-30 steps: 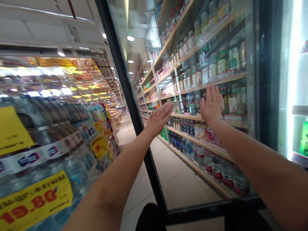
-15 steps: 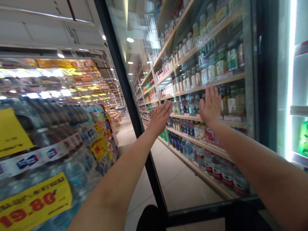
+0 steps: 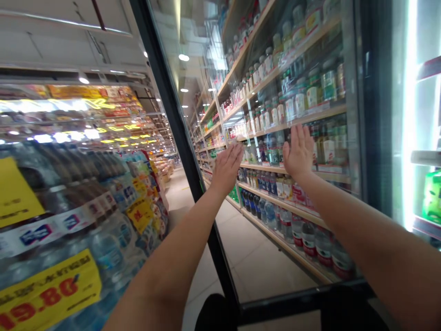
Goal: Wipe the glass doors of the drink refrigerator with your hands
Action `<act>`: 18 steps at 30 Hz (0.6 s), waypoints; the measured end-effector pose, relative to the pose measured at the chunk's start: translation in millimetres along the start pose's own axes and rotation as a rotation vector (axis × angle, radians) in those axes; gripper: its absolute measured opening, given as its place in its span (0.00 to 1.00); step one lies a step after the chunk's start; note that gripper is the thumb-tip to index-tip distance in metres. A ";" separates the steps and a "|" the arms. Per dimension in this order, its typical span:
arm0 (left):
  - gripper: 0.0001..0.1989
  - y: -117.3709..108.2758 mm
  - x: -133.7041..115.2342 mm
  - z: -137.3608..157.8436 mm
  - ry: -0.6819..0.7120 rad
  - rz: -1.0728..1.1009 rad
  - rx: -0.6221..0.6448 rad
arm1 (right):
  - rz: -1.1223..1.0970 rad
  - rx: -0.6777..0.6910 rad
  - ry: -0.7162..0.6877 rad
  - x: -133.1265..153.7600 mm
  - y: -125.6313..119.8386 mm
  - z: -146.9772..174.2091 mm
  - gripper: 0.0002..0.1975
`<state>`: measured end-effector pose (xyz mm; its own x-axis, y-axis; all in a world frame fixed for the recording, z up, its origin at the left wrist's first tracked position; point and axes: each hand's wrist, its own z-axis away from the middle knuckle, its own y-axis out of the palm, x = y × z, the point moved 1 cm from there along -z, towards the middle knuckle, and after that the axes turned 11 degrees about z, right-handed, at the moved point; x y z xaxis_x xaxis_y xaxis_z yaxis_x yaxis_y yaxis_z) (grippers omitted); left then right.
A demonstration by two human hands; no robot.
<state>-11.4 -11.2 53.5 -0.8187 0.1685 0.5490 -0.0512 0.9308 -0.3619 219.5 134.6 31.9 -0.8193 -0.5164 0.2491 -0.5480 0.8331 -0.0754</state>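
Observation:
A tall glass door (image 3: 168, 99) with a black frame stands in front of me, tilted in my view. My left hand (image 3: 227, 169) is stretched out flat near the frame side of the pane, its fingers together and holding nothing. Further right, my right hand (image 3: 299, 151) is raised with its palm toward the glass and its fingers extended. Both hands appear to touch the pane, though the exact contact is hard to see. Behind or mirrored in the glass are shelves (image 3: 292, 207) with rows of bottled drinks (image 3: 308, 239).
On the left, packs of bottled water (image 3: 106, 250) are stacked, with a yellow price sign (image 3: 51, 289) in front. A tiled aisle (image 3: 181, 184) runs into the distance. At the right edge are a bright light strip (image 3: 410, 115) and a green package (image 3: 432, 196) on a lit shelf.
The whole view has shifted slightly left. Both hands have kept nearly the same flat pose and place against the glass.

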 end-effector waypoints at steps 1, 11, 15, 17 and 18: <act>0.31 2.0 -3.7 4.9 0.032 0.006 0.010 | 0.003 0.005 0.001 0.1 -0.7 -0.1 0.31; 0.32 -10.6 9.5 4.7 0.115 -0.003 0.051 | 0.016 0.023 0.001 1.3 -2.6 -0.3 0.31; 0.35 -5.9 0.2 20.0 0.060 -0.012 0.053 | 0.001 0.029 0.000 0.4 -2.0 -0.3 0.32; 0.33 -0.6 -15.1 35.9 0.187 0.017 0.143 | -0.007 0.029 0.003 0.0 -2.6 -0.5 0.32; 0.31 1.1 -21.3 42.0 0.269 0.032 0.195 | -0.009 0.030 0.002 -0.1 -2.9 -0.5 0.32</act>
<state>-18.0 -27.4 9.9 -0.6429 0.3004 0.7046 -0.1575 0.8484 -0.5054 221.3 132.3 32.5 -0.8140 -0.5236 0.2514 -0.5602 0.8221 -0.1016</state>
